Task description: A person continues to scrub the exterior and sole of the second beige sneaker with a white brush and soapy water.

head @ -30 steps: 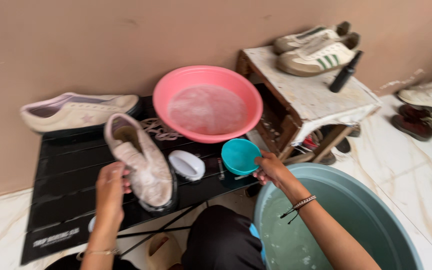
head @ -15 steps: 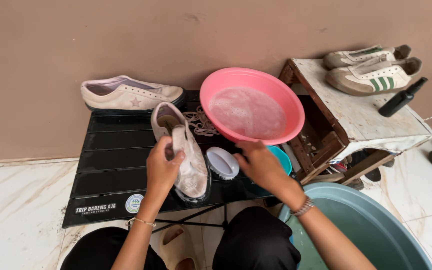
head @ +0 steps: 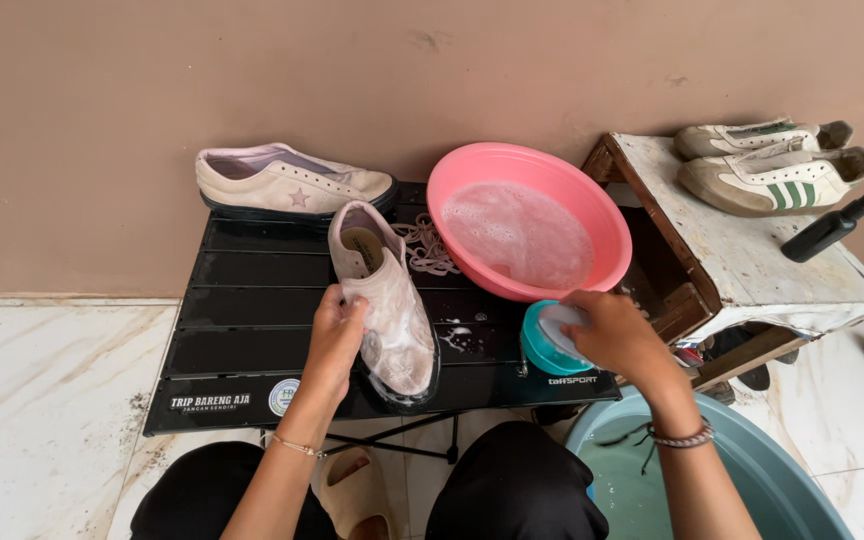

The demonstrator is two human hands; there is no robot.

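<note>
Looking like mid-scrub on the soapy shoe (head: 392,320), lying on the black table (head: 242,340) just left of the pink basin (head: 527,225), toe pointing at the camera. Left hand (head: 337,335) curling around the shoe's left side, fingers closed on the wet upper, pinning it down. Right hand (head: 612,335) sitting just below the basin, closed around a pale brush (head: 557,325) (pretty sure it's a brush) and pressing it into the teal cup (head: 537,355), so probably loading up water or suds. Laces (head: 427,250) lying loose between shoe and basin, second shoe (head: 292,185) waiting further left by the wall. Guessing the next bit is calling for bringing the brush left across to the shoe without tipping the cup, keeping the left-hand grip firm since that upper looks slippery.
</note>
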